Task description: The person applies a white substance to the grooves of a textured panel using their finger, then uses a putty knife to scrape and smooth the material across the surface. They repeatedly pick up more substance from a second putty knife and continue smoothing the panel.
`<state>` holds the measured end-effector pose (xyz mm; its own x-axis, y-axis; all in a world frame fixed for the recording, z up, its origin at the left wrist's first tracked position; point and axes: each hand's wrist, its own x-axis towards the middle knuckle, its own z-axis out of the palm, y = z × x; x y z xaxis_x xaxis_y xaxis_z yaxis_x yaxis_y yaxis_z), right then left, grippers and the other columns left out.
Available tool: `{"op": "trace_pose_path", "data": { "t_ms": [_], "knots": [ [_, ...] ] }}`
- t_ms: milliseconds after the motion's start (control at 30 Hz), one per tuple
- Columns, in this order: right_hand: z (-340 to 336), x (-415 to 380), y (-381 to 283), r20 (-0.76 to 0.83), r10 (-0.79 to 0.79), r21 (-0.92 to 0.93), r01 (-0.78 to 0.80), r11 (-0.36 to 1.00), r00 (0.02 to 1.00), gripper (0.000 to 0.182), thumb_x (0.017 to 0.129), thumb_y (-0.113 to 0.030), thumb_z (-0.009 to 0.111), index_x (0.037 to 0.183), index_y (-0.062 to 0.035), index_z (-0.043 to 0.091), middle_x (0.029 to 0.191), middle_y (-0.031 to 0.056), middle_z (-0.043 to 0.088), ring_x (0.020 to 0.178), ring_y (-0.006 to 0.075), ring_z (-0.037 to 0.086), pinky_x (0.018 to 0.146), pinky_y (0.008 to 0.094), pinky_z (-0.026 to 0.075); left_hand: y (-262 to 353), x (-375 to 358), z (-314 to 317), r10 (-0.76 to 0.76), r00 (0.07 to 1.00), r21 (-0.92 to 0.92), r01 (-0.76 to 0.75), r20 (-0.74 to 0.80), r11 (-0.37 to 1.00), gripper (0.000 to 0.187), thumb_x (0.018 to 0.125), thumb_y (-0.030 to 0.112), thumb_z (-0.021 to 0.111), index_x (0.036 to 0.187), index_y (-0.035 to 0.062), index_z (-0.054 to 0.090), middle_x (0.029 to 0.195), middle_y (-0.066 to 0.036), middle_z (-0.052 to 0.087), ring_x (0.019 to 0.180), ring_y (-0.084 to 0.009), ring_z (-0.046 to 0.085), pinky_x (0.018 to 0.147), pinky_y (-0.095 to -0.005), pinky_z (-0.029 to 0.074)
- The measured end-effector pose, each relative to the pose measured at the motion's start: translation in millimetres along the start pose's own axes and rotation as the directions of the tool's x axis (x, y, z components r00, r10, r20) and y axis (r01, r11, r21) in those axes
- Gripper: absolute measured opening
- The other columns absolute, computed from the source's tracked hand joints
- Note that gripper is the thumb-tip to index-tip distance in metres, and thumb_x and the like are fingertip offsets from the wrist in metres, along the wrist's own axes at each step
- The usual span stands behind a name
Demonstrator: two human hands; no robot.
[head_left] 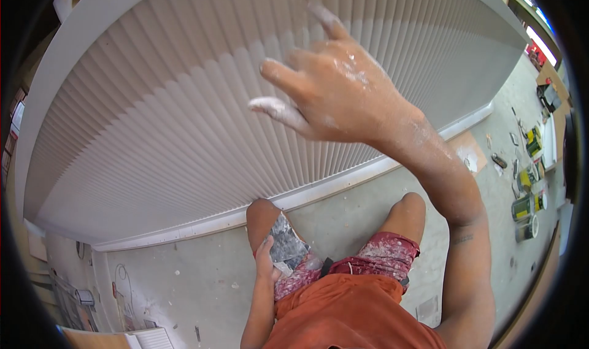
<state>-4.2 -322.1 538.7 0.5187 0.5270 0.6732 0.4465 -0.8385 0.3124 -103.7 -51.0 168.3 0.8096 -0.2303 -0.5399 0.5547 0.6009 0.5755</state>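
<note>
One fluted panel (pixel 202 122), eleven o'clock: presumably stiff, heavy; grip by border (pixel 184 228). One right hand (pixel 343 88), one o'clock: fingers part-spread, nothing visible held. One left hand (pixel 264 264), half-past six: closed on smeared grey plate (pixel 287 245), likely light, thin; best held by edge.

Bright, diffuse light on pale grey concrete floor (pixel 343 217); blown-out glare at far right. Scallop-edged shadow over far part of ribbed white panel (pixel 202 140). Raised, white-smeared right hand (pixel 346 85) blurred at fingers. Strong fisheye bowing, black edges.
</note>
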Motion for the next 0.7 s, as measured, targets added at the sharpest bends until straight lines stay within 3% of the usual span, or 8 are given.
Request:
{"op": "trace_pose_path", "data": {
  "t_ms": [33, 67, 133, 167, 233, 333, 433, 700],
  "knots": [
    [0, 4, 3, -0.145, -0.034, -0.050, 0.027, 0.998, 0.989, 0.047, 0.101, -0.046, 0.048, 0.084, -0.0075, 0.069, 0.047, 0.0066, 0.056, 0.046, 0.0219, 0.063, 0.112, 0.0569, 0.034, 1, -1, -1, -0.015, 1.000, 0.012, 0.015, 0.013, 1.000, 0.033, 0.097, 0.020, 0.059, 0.123, -0.0008, 0.059, 0.117, -0.011, 0.067, 0.105, -0.0272, 0.066, 0.095, -0.0420, 0.052],
    [-2, 9, 6, -0.147, -0.034, -0.049, 0.027, 0.998, 0.989, 0.047, 0.101, -0.046, 0.048, 0.084, -0.0075, 0.069, 0.047, 0.0066, 0.056, 0.046, 0.0219, 0.063, 0.112, 0.0569, 0.034, 0, 1, -3, -0.013, 1.000, 0.012, 0.013, 0.012, 1.000, 0.033, 0.097, 0.020, 0.059, 0.123, -0.0008, 0.059, 0.117, -0.011, 0.067, 0.105, -0.0272, 0.066, 0.095, -0.0420, 0.052],
    [-8, 19, 13, 0.075, 0.035, -0.112, -0.026, 0.993, 0.997, 0.042, 0.097, -0.049, 0.054, 0.096, -0.0098, 0.068, 0.053, 0.0060, 0.059, 0.050, 0.0251, 0.065, 0.115, 0.0597, 0.025, -1, 3, -5, -0.026, 1.000, -0.018, 0.026, 0.012, 0.999, 0.033, 0.097, 0.019, 0.059, 0.123, -0.0003, 0.059, 0.117, -0.011, 0.067, 0.105, -0.0266, 0.066, 0.095, -0.0416, 0.051],
    [-6, 22, 15, 0.074, 0.036, -0.113, -0.027, 0.993, 0.997, 0.042, 0.097, -0.049, 0.054, 0.096, -0.0098, 0.068, 0.053, 0.0060, 0.059, 0.050, 0.0251, 0.065, 0.115, 0.0597, 0.025, -2, 3, -5, -0.025, 1.000, -0.017, 0.025, 0.012, 1.000, 0.033, 0.097, 0.019, 0.059, 0.123, -0.0003, 0.059, 0.117, -0.011, 0.067, 0.105, -0.0266, 0.066, 0.095, -0.0416, 0.051],
    [-3, 26, 17, 0.070, 0.024, -0.059, -0.020, 0.998, 0.997, 0.044, 0.099, -0.050, 0.049, 0.100, -0.0100, 0.067, 0.053, 0.0055, 0.059, 0.051, 0.0257, 0.066, 0.119, 0.0606, 0.010, -1, 2, -3, -0.016, 1.000, -0.008, 0.016, 0.003, 1.000, 0.032, 0.096, 0.020, 0.061, 0.121, 0.0001, 0.060, 0.115, -0.010, 0.067, 0.104, -0.0255, 0.066, 0.094, -0.0398, 0.051],
    [2, 25, 12, 0.093, 0.045, -0.060, -0.039, 0.997, 0.995, 0.047, 0.101, -0.051, 0.044, 0.104, -0.0099, 0.066, 0.052, 0.0052, 0.059, 0.052, 0.0258, 0.067, 0.120, 0.0601, -0.002, -4, 7, -14, 0.004, 1.000, 0.017, -0.004, 0.004, 1.000, 0.033, 0.096, 0.021, 0.062, 0.121, -0.0001, 0.061, 0.114, -0.009, 0.067, 0.103, -0.0237, 0.066, 0.093, -0.0375, 0.050],
    [4, 24, 11, 0.115, 0.025, -0.068, -0.017, 0.998, 0.993, 0.048, 0.101, -0.052, 0.041, 0.106, -0.0102, 0.064, 0.053, 0.0054, 0.059, 0.053, 0.0252, 0.068, 0.120, 0.0597, -0.007, -5, 8, -14, 0.019, 1.000, 0.017, -0.019, 0.011, 1.000, 0.033, 0.095, 0.021, 0.063, 0.120, -0.0010, 0.061, 0.113, -0.008, 0.067, 0.103, -0.0222, 0.065, 0.093, -0.0360, 0.050],
    [17, 9, 8, 0.108, 0.013, -0.090, -0.003, 0.996, 0.994, 0.048, 0.101, -0.054, 0.042, 0.103, -0.0117, 0.064, 0.053, 0.0061, 0.059, 0.054, 0.0247, 0.068, 0.119, 0.0623, 0.014, -4, 6, -12, -0.004, 1.000, -0.006, 0.004, 0.014, 1.000, 0.033, 0.096, 0.021, 0.061, 0.120, -0.0005, 0.061, 0.115, -0.010, 0.067, 0.104, -0.0244, 0.066, 0.093, -0.0384, 0.051]
  ]
}}
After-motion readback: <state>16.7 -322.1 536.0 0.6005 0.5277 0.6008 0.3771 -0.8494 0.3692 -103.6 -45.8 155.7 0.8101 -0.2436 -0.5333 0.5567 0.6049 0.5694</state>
